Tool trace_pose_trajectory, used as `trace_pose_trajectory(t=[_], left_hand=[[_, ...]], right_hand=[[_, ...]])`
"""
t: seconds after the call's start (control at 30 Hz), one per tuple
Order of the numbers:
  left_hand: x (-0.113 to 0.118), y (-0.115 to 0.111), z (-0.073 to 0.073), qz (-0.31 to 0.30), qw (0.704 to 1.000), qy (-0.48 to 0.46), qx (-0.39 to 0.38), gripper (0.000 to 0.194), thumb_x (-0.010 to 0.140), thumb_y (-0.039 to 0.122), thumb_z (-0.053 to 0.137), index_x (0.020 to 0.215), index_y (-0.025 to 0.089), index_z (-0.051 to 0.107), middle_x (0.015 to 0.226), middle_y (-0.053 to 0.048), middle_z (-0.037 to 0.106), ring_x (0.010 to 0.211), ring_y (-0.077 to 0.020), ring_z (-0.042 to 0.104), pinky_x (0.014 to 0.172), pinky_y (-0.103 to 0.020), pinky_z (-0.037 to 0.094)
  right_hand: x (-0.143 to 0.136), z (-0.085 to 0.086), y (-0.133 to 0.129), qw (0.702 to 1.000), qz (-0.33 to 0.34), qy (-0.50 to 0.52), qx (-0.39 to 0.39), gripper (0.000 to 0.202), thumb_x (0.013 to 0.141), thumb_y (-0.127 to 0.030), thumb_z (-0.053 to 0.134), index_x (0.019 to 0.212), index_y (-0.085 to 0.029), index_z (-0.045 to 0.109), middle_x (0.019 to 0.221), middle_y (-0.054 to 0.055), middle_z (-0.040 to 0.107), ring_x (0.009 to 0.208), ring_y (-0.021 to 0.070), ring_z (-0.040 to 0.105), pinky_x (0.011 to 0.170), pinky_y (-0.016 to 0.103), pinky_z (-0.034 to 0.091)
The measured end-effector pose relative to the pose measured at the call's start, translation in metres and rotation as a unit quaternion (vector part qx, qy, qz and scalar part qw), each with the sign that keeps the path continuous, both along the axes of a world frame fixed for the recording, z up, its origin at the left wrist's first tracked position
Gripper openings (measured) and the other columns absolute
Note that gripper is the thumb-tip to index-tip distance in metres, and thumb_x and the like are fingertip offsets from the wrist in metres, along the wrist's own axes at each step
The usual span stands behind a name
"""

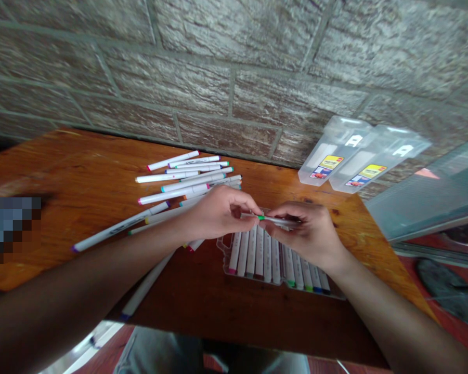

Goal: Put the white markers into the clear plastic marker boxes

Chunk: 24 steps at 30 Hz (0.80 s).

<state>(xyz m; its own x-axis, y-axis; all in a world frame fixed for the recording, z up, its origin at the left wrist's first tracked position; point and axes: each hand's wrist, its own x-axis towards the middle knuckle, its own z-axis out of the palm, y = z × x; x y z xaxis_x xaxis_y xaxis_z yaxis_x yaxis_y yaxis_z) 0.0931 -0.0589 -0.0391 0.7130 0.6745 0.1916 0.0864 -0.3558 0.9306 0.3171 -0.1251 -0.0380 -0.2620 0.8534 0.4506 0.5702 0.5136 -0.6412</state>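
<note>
Above a clear plastic tray my two hands meet over one white marker with a green band. My left hand pinches its left end between thumb and fingertips, and my right hand grips the body on the other side of the band. Whether the cap is on or apart from the body is too small to tell. Under the hands, a row of white markers with coloured ends lies side by side in the tray. Left of my left hand, more markers are heaped loosely on the wooden table.
Two clear plastic cases with yellow labels stand at the table's back right, against the stone-block wall. A lone marker lies near the front edge of the table. At the left edge sits a pixelated object.
</note>
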Motion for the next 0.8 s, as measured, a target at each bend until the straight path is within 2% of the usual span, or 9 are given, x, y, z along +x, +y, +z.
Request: trace_pose_trajectory(t=[0.17,0.3,0.53,0.67,0.8], left_hand=[[-0.0001,-0.0033,0.0021,0.009,1.000,0.000,0.014,0.008,0.083,0.022,0.076,0.085,0.014,0.076,0.079,-0.003,0.078,0.069,-0.0124,0.069,0.063,-0.021,0.051],[-0.0003,-0.0048,0.0044,0.006,1.000,0.003,0.016,0.013,0.085,0.027,0.078,0.081,0.014,0.076,0.077,-0.003,0.077,0.069,-0.0128,0.069,0.062,-0.021,0.051],[0.0008,-0.0036,0.0021,0.012,1.000,-0.011,0.020,0.013,0.088,0.025,0.074,0.094,0.015,0.081,0.092,-0.007,0.083,0.081,-0.0157,0.075,0.072,-0.023,0.056],[0.0005,-0.0046,0.0038,0.014,0.999,0.000,0.036,0.014,0.092,0.025,0.070,0.091,0.015,0.080,0.083,-0.005,0.080,0.072,-0.0135,0.070,0.065,-0.022,0.051],[-0.0003,-0.0067,0.0066,0.002,0.999,0.017,0.042,0.022,0.096,0.028,0.063,0.085,0.015,0.077,0.071,-0.002,0.073,0.064,-0.0118,0.064,0.059,-0.021,0.047]], right_hand=[[-0.0007,0.0000,-0.0011,1.000,-0.008,0.019,-0.012,0.012,0.092,-0.028,0.078,0.083,-0.020,0.080,0.077,0.003,0.081,0.062,0.0141,0.071,0.058,0.025,0.051],[-0.0003,-0.0008,-0.0009,0.999,-0.004,0.010,-0.036,0.016,0.094,-0.030,0.077,0.082,-0.020,0.080,0.075,0.003,0.080,0.061,0.0135,0.068,0.056,0.025,0.050],[-0.0011,-0.0011,0.0004,0.997,0.003,0.059,-0.048,0.010,0.087,-0.028,0.080,0.092,-0.019,0.081,0.079,0.003,0.081,0.065,0.0149,0.072,0.059,0.024,0.054],[-0.0027,-0.0003,-0.0001,0.998,0.004,0.042,-0.036,0.005,0.087,-0.025,0.081,0.088,-0.020,0.081,0.078,0.002,0.081,0.064,0.0140,0.072,0.060,0.024,0.054],[-0.0019,-0.0011,-0.0003,0.998,-0.013,0.045,-0.048,0.014,0.090,-0.033,0.081,0.084,-0.020,0.081,0.076,0.003,0.081,0.062,0.0140,0.070,0.059,0.025,0.053]])
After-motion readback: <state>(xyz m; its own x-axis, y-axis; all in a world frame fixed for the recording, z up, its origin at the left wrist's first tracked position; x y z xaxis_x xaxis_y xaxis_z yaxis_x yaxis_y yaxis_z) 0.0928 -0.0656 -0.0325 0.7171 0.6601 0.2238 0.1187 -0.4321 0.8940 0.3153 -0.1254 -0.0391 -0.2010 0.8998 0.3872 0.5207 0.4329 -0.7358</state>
